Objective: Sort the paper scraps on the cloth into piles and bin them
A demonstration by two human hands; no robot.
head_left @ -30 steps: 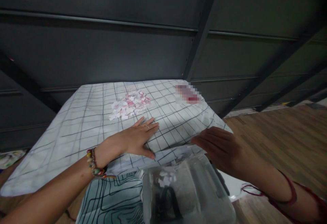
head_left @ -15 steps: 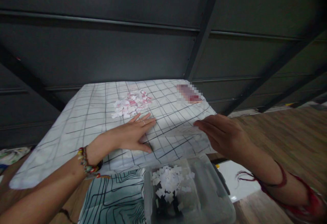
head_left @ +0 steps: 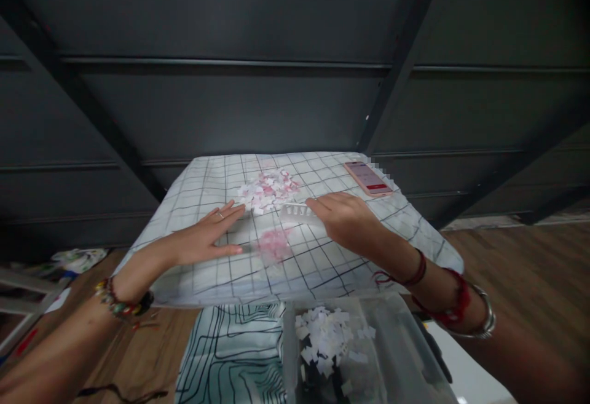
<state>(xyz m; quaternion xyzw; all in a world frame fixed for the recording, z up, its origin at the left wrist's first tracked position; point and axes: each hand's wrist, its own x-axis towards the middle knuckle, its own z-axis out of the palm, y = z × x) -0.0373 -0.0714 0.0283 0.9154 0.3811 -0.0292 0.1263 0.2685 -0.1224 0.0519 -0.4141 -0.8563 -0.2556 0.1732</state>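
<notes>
My left hand (head_left: 203,235) lies open over the checked cloth (head_left: 322,256), fingers stretched toward a pile of white and pink paper scraps (head_left: 270,189). Between my hands, a small see-through packet with pink in it (head_left: 274,244) rests on the cloth; its details are blurred. My right hand (head_left: 348,219) is closed on a whitish, translucent plastic strip (head_left: 298,210) with a row of ridges or slots along it. The strip's free end is beside the scraps, its other end hidden by my fingers.
A clear plastic box (head_left: 405,342) in front holds white paper scraps (head_left: 327,336). Left of it hangs a green patterned cloth (head_left: 230,355). A phone (head_left: 369,178) lies at the back right of the table. A dark panelled wall (head_left: 239,109) stands behind.
My right hand has moved left, toward the scraps, and the ridged strip now shows in it. The pink packet has come into sight between my hands. The view has shifted.
</notes>
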